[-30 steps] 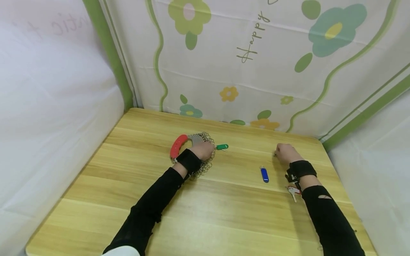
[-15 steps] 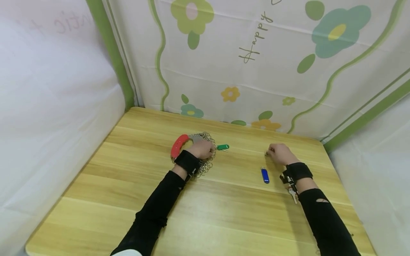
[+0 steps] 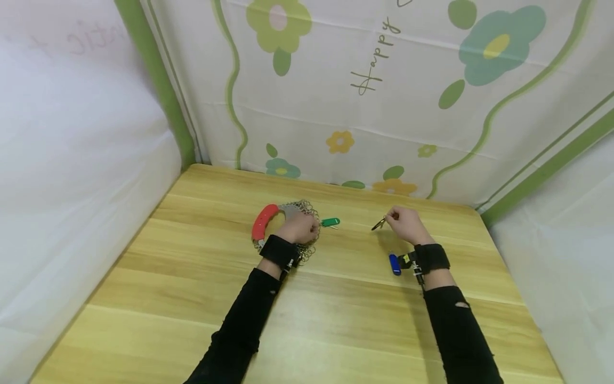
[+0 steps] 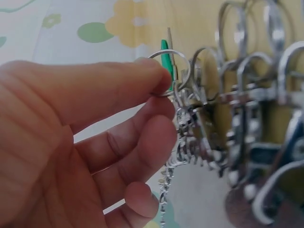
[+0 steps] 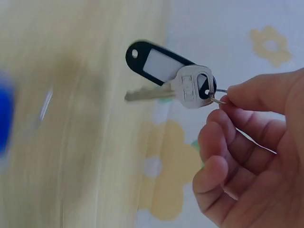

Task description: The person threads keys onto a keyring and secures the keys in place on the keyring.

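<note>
two hands work over the far part of the table (image 3: 312,320), with plain wood running between them and from both wrists toward the near side. the far edge meets a printed curtain (image 3: 297,101). the hoop (image 3: 289,209), with its red grip (image 3: 264,221) at left, lies left of center, apart from that edge.

left hand (image 3: 298,228): thumb and a fingertip are closed in a pinch on one steel ring (image 4: 190,71) at the hoop's right side; the remaining fingers are loosely curled. the green tag (image 3: 330,222) lies just right of this hand; whether it joins the pinched ring cannot be told.

right hand (image 3: 408,224): thumb and forefinger pinch the small loop (image 5: 218,100) carrying a key (image 5: 190,90) and black tag (image 5: 135,61). both project past the fingertips toward the left hand, raised above the wood. the other fingers are curled.

the blue tag (image 3: 395,264) lies on the table, on the near side of the right hand.

surface: pale wood grain. room: white fabric walls (image 3: 86,160) at both sides; flowers and "happy" on the curtain.
</note>
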### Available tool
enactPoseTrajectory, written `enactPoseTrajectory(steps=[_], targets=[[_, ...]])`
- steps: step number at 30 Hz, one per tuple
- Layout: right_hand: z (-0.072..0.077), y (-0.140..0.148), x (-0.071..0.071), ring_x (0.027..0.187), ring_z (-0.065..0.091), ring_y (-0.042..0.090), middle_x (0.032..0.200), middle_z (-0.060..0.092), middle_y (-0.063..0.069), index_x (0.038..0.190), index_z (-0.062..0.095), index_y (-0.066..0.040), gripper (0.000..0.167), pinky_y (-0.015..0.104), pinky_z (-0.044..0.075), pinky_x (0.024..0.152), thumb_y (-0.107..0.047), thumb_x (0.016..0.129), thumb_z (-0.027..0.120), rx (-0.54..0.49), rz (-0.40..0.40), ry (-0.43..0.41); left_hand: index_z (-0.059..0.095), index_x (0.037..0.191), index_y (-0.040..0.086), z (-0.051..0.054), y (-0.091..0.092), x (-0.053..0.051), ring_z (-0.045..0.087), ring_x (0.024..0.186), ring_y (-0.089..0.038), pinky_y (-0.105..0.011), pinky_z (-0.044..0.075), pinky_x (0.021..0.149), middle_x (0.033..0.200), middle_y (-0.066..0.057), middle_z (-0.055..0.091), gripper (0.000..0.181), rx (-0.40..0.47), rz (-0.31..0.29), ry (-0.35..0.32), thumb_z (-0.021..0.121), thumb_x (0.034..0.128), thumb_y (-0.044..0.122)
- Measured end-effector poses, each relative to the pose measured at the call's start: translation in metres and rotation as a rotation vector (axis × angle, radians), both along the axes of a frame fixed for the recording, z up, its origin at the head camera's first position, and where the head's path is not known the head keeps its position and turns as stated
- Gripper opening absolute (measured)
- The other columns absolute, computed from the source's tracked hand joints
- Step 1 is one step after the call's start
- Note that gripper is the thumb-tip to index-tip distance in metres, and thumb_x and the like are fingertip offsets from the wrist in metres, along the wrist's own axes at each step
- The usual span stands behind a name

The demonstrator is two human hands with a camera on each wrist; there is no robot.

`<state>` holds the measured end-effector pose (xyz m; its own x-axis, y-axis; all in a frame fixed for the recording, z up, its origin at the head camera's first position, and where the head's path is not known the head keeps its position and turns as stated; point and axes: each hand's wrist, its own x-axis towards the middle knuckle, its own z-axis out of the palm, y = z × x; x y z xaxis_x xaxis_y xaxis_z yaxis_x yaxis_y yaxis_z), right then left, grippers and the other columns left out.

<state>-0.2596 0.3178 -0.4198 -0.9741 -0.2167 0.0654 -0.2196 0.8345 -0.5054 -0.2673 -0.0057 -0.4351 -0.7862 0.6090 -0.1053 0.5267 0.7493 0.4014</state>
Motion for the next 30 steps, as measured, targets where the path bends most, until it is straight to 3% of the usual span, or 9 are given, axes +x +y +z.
enactPoseTrajectory(steps=[5, 9, 12, 15, 18, 22, 27, 30], targets=[[-0.004, -0.026, 0.000, 0.080, 0.050, 0.027, 0.095, 0.058, 0.013, 0.095, 0.059, -0.002, 0.024, 0.039, 0.040, 0.070, -0.021, 0.099, 0.045, -0.168, -0.059, -0.026, 0.043, 0.063, 0.014, -0.001, -0.002, 0.002, 0.022, 0.053, -0.013, -0.025, 0.027, 0.057, 0.059, 0.001, 0.029, 0.033, 0.029, 0.021, -0.011, 0.052, 0.0949, 0.008], [-0.011, -0.047, 0.001, 0.110, 0.049, 0.031, 0.116, 0.057, 0.015, 0.095, 0.058, 0.000, 0.029, 0.045, 0.039, 0.084, -0.024, 0.099, 0.042, -0.322, -0.095, -0.076, 0.048, 0.068, 0.011, 0.002, -0.002, 0.002, 0.027, 0.055, -0.014, -0.027, 0.028, 0.060, 0.062, 0.000, 0.033, 0.027, 0.090, 0.024, -0.053, 0.051, 0.0946, 0.006], [-0.018, -0.064, 0.000, 0.117, 0.047, 0.031, 0.122, 0.056, 0.014, 0.102, 0.061, 0.002, 0.036, 0.047, 0.038, 0.091, -0.027, 0.100, 0.039, -0.434, -0.116, -0.126, 0.052, 0.073, 0.010, 0.003, -0.003, 0.003, 0.032, 0.057, -0.014, -0.027, 0.031, 0.061, 0.064, 0.000, 0.038, 0.023, 0.104, 0.035, -0.070, 0.053, 0.0950, 0.007], [-0.024, -0.080, -0.001, 0.112, 0.050, 0.031, 0.118, 0.058, 0.016, 0.107, 0.062, 0.004, 0.038, 0.048, 0.037, 0.096, -0.024, 0.100, 0.037, -0.552, -0.116, -0.177, 0.052, 0.073, 0.011, 0.002, -0.005, 0.003, 0.035, 0.057, -0.014, -0.027, 0.031, 0.062, 0.064, 0.000, 0.040, 0.022, 0.104, 0.044, -0.068, 0.054, 0.0955, 0.009], [-0.027, -0.093, -0.002, 0.102, 0.052, 0.031, 0.110, 0.057, 0.019, 0.102, 0.060, 0.007, 0.036, 0.047, 0.037, 0.096, -0.019, 0.100, 0.035, -0.661, -0.105, -0.218, 0.050, 0.072, 0.012, 0.002, -0.005, 0.001, 0.034, 0.058, -0.014, -0.027, 0.031, 0.061, 0.064, 0.000, 0.038, 0.024, 0.099, 0.051, -0.062, 0.054, 0.0955, 0.010], [-0.031, -0.106, -0.005, 0.090, 0.055, 0.030, 0.099, 0.057, 0.021, 0.095, 0.054, 0.007, 0.033, 0.041, 0.041, 0.087, -0.018, 0.101, 0.033, -0.752, -0.094, -0.258, 0.049, 0.069, 0.014, 0.001, -0.004, -0.001, 0.034, 0.058, -0.013, -0.027, 0.031, 0.061, 0.064, 0.001, 0.039, 0.026, 0.080, 0.064, -0.058, 0.055, 0.0944, 0.010], [-0.037, -0.116, -0.004, 0.071, 0.056, 0.025, 0.087, 0.060, 0.020, 0.094, 0.056, 0.004, 0.033, 0.031, 0.043, 0.065, -0.024, 0.102, 0.040, -0.732, -0.083, -0.314, 0.046, 0.062, 0.016, -0.003, 0.000, -0.003, 0.029, 0.054, -0.012, -0.025, 0.029, 0.058, 0.061, 0.002, 0.036, 0.032, 0.051, 0.042, -0.044, 0.052, 0.0917, 0.004], [-0.041, -0.118, -0.003, 0.059, 0.050, 0.021, 0.081, 0.060, 0.021, 0.095, 0.059, 0.004, 0.034, 0.027, 0.037, 0.053, -0.027, 0.101, 0.046, -0.678, -0.047, -0.339, 0.045, 0.061, 0.015, -0.005, 0.002, -0.003, 0.025, 0.054, -0.012, -0.025, 0.028, 0.057, 0.061, 0.001, 0.033, 0.033, 0.050, 0.030, -0.038, 0.050, 0.0904, 0.000]])
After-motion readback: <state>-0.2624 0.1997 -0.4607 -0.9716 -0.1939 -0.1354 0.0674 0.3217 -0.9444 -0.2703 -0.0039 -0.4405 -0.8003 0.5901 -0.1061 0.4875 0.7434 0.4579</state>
